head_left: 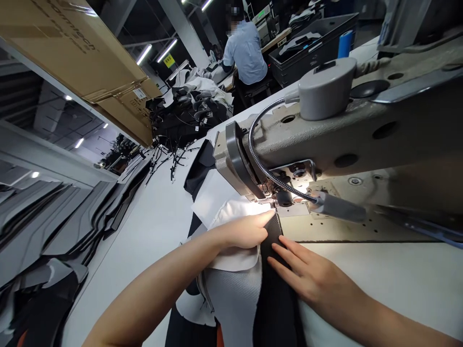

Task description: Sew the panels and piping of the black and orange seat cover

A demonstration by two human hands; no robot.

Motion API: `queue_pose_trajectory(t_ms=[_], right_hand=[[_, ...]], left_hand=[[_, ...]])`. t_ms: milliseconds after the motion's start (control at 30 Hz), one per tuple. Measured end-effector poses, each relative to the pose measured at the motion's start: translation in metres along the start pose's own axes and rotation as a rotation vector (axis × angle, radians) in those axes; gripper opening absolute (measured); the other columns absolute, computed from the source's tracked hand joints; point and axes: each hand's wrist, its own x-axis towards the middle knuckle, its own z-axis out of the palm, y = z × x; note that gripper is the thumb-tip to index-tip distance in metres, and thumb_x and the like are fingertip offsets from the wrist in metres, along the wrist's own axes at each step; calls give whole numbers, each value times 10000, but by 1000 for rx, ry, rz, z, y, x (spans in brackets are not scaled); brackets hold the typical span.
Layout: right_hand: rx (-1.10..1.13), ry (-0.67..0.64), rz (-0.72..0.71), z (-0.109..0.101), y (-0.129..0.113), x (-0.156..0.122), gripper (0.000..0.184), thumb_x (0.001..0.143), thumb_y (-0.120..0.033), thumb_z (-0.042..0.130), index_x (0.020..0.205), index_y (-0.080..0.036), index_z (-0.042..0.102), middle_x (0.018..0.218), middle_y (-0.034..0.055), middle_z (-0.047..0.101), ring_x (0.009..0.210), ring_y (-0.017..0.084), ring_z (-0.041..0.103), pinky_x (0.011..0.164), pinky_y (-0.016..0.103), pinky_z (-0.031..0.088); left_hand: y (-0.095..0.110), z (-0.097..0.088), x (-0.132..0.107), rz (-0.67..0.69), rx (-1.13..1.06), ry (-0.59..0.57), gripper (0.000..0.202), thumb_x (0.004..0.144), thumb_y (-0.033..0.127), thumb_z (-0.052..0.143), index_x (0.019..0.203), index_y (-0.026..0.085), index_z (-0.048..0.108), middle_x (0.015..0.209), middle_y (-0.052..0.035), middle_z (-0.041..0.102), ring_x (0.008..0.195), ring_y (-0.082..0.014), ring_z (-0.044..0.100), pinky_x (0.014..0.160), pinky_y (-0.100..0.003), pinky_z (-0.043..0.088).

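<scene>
My left hand (241, 231) lies flat on white fabric (231, 212), its fingertips pointing at the needle area of the sewing machine (325, 140). My right hand (307, 274) rests with fingers stretched out on a black fabric strip (277, 299) that runs up to the presser foot. Grey mesh fabric (231, 299) lies under and beside the strip. A small lamp on a flexible neck (338, 206) lights the needle area. Neither hand grips anything; both press the layers down on the table.
Stacks of grey and black cut pieces (50, 231) lie at the left. A heap of black parts (184, 120) sits further back below cardboard boxes (83, 53). A person in a light blue shirt (246, 53) sits at a far workstation. The white table (379, 284) extends right.
</scene>
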Motion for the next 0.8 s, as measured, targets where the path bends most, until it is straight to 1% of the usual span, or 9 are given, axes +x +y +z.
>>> queue_pose_trajectory(t_ms=[67, 200, 267, 333, 400, 467, 567, 667, 800], right_hand=[[2, -22, 16, 3, 1, -2, 430, 758, 4, 418, 1120, -111, 620, 1193, 127, 604, 1181, 267, 492, 948, 375, 453], [-31, -34, 34, 3, -1, -2, 403, 790, -64, 438, 1155, -94, 605, 1237, 148, 574, 1196, 305, 470, 979, 444, 411], [-5, -62, -15, -2, -3, -1, 412, 804, -131, 458, 1196, -117, 583, 1243, 130, 575, 1183, 285, 480, 1005, 454, 373], [59, -129, -111, -9, -4, 0, 450, 811, -228, 476, 1251, -163, 545, 1262, 102, 569, 1171, 260, 488, 1024, 458, 340], [116, -208, -186, -14, -5, 0, 502, 806, -348, 487, 1287, -203, 512, 1289, 89, 551, 1174, 265, 486, 1021, 481, 323], [110, -210, -186, -14, -11, -1, 510, 794, -384, 494, 1274, -213, 522, 1267, 95, 567, 1156, 289, 499, 995, 505, 327], [-1, -92, -88, -3, -28, -1, 440, 791, -294, 481, 1191, -141, 582, 1179, 136, 613, 1109, 336, 525, 918, 501, 373], [-82, -13, -16, 9, -47, 2, 397, 793, -221, 454, 1125, -69, 609, 1142, 185, 618, 1070, 364, 545, 835, 475, 422], [-64, 4, -35, 11, -49, 6, 351, 766, -142, 486, 1081, -88, 631, 1077, 151, 650, 1030, 329, 578, 813, 417, 457]], left_hand=[[1, 4, 4, -54, -53, 56, 670, 799, 118, 314, 1460, 135, 203, 1512, -68, 219, 1377, -209, 243, 1122, -369, 256], [9, 10, 0, -3, -58, 195, 538, 890, 153, 264, 1427, 156, 300, 1426, -94, 403, 1278, -216, 417, 1050, -339, 363], [16, 12, -6, -73, 64, 129, 615, 874, 150, 332, 1470, 173, 184, 1263, -132, 562, 1089, -254, 579, 902, -364, 479], [25, 13, -12, -248, 283, -4, 791, 822, 131, 441, 1488, 200, 20, 1024, -141, 670, 858, -303, 657, 704, -391, 527], [33, 14, -15, -382, 491, -89, 854, 807, 99, 472, 1481, 231, -37, 868, -133, 687, 745, -323, 662, 612, -390, 512], [36, 14, -17, -429, 586, -113, 827, 821, 85, 450, 1481, 251, -20, 841, -138, 684, 743, -327, 659, 596, -379, 499], [30, 14, -19, -328, 542, -130, 882, 790, 98, 472, 1475, 216, -71, 833, -115, 689, 709, -308, 653, 569, -351, 486], [18, 21, -22, -213, 523, -13, 807, 813, 171, 431, 1479, 157, -23, 894, -115, 684, 720, -295, 649, 591, -362, 491], [15, 33, -25, -200, 516, 104, 768, 842, 355, 403, 1478, 135, 33, 1061, -149, 639, 845, -308, 639, 660, -383, 502]])
